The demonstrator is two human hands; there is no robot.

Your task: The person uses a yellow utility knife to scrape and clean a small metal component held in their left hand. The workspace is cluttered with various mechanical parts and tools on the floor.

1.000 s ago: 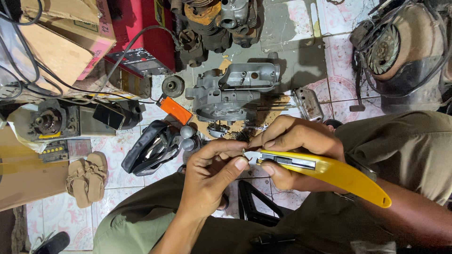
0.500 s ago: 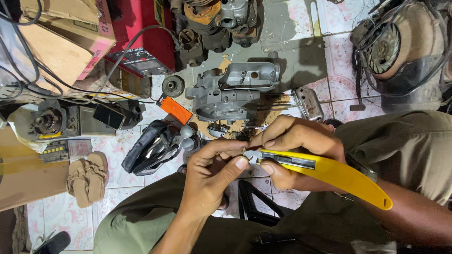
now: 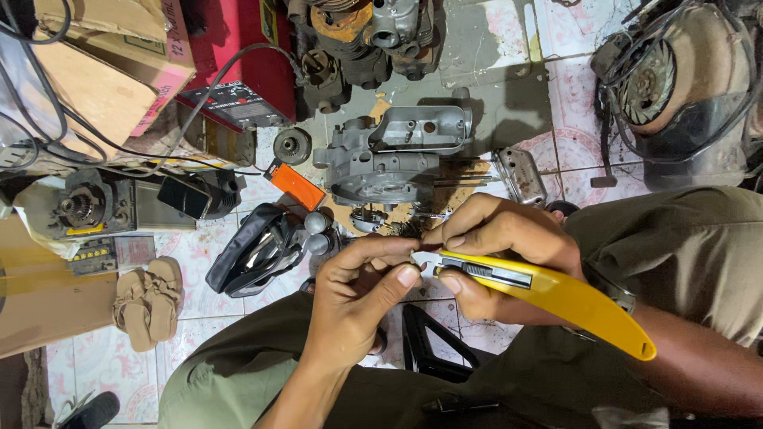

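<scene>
My right hand (image 3: 509, 246) grips a yellow knife (image 3: 556, 298); left hand (image 3: 362, 298) pinches its blade tip (image 3: 421, 262) — next, a steady, careful pull.

Whatever the left hand (image 3: 358, 298) pinches at the yellow utility knife (image 3: 548, 294) tip is buried under its fingertips, possibly a small part. At twelve o'clock the engine parts (image 3: 366, 36) run off the frame; at seven, a dark shoe (image 3: 91, 411) is cut short.
</scene>
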